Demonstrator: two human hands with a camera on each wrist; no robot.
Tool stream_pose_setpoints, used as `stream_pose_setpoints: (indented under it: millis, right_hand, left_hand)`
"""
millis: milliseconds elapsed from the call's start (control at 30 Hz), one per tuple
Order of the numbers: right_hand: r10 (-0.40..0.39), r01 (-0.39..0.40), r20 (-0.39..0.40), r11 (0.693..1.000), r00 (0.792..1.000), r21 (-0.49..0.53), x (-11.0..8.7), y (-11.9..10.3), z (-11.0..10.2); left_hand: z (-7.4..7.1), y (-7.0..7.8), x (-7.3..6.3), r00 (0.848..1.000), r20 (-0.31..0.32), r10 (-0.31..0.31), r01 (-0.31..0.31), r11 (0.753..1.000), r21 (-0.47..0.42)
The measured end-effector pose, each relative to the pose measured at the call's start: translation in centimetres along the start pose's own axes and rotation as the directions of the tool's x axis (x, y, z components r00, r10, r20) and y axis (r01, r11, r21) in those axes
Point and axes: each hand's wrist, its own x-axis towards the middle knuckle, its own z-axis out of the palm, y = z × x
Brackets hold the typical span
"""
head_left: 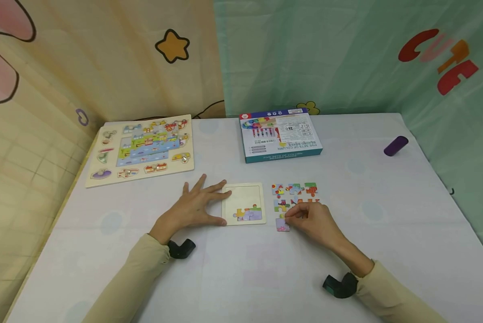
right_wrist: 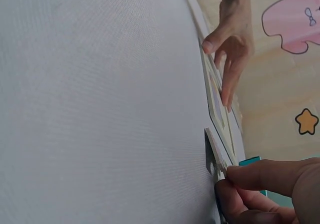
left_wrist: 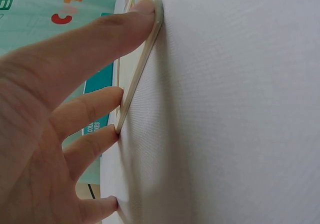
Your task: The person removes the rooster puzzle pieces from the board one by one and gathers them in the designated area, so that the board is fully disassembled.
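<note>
A square wooden puzzle tray lies at the middle of the table, with joined jigsaw pieces in its lower right corner. My left hand is spread at the tray's left side; thumb and fingertips touch its edge. To the right of the tray, several loose jigsaw pieces lie in rows. My right hand pinches a purple puzzle piece between thumb and fingers at the near end of these rows. In the right wrist view that puzzle piece tilts, one edge raised off the cloth. The hand covers some pieces.
A larger wooden board with knobbed shapes lies at the back left. A flat toy box is at the back middle, and a dark purple cylinder at the far right. Printed curtains hang behind the white-covered table.
</note>
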Motion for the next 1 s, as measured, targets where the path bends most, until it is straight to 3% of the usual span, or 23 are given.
stream_pose_setpoints:
  millis: [567,800,1000]
  right_hand:
    - [-0.078,0.078,-0.039,0.997,0.996,-0.002,0.6,-0.9,0.4]
    - [-0.087,0.086,0.024,0.995,0.996,0.047,1.8,-2.7,2.2]
    - [-0.156,0.153,0.061,0.987,0.986,0.049,2.8,-4.2,3.9]
  left_hand:
    - [-0.1,-0.1,-0.1,1.000,-0.001,-0.002,0.002,1.000,0.010]
    - [0.0,-0.1,-0.2,1.000,-0.003,0.001,-0.001,1.000,0.016]
    - [0.0,-0.1,0.0,1.000,0.000,0.002,-0.002,1.000,0.019]
